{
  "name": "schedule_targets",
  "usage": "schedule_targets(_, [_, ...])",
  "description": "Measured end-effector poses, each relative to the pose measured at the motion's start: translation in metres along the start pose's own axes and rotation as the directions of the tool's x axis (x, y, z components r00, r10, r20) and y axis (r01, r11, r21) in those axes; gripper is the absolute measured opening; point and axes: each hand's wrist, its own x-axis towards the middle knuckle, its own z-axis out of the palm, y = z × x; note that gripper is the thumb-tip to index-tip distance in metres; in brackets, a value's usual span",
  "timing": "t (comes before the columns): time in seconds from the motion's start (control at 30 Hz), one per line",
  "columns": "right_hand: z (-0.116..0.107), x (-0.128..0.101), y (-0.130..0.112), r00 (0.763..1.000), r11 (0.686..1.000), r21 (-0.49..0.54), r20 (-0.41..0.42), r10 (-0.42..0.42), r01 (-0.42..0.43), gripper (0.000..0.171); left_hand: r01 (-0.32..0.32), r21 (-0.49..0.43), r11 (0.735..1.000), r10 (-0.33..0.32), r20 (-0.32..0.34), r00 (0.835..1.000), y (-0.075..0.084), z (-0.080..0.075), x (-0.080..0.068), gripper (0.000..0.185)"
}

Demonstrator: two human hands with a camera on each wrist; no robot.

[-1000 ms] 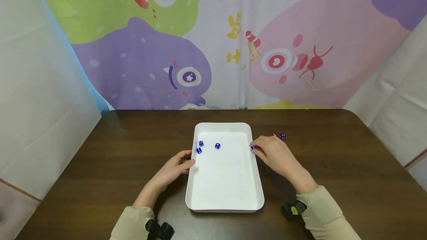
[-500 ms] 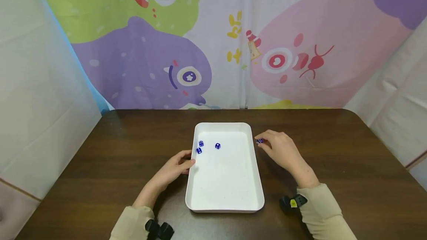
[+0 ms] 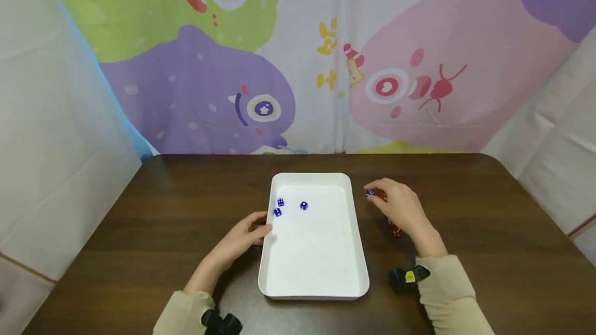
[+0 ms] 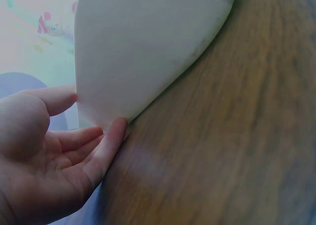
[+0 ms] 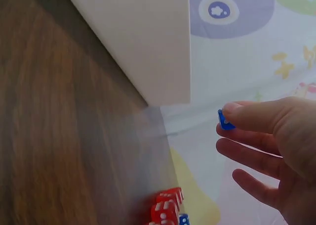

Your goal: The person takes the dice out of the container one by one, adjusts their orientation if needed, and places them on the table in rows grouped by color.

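Observation:
My left hand (image 3: 244, 234) holds the left side of a white tray (image 3: 314, 257), thumb at the rim and fingers against the outer wall, as the left wrist view (image 4: 54, 151) also shows. Three blue dice with white dots lie in the tray: one die (image 3: 304, 205) stands apart, and two dice (image 3: 280, 202) sit close together by the left wall. To the right of the tray, my right hand (image 3: 400, 208) pinches a blue die (image 5: 225, 120) between thumb and index finger. Its other fingers are spread, holding nothing.
Several red dice (image 5: 167, 211) are on the dark wooden table (image 3: 489, 221) below and beside my right hand, partly hidden by it in the head view. Another blue die (image 5: 184, 219) is next to them. A printed cloth (image 3: 233, 92) hangs behind the table's far edge.
My right hand has moved right and slightly back, away from the tray's right rim, with the blue die still in its pinch. Left hand, tray and the three dice inside hold their places.

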Motion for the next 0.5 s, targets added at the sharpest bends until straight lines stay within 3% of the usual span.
schedule_targets(0.5, [-0.004,-0.003,0.031,0.992,0.991,0.018,0.0,0.129,-0.129,0.022,0.009,-0.001,1.0,-0.009,0.009,1.0,0.004,-0.001,-0.002,0.052])
